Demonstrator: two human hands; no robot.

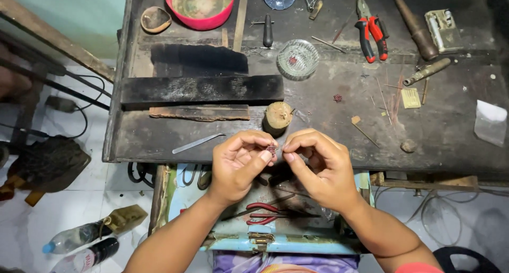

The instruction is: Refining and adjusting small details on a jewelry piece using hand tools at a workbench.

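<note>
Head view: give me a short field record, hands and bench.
left hand: pinches small dark red piece at fingertips
right hand: fingertips meet the same piece from the other side
bench: dark, worn wood
behind hands: short wooden stump, upright
far bench: glass dish, red bowl, red-handled pliers
below hands: red-handled pliers in open blue drawer
floor left: two bottles

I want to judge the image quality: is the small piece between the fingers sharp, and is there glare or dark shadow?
Head view: the small dark red piece between left hand and right hand is tiny and soft; light even; glass dish glints; far right corner of workbench dim.
</note>
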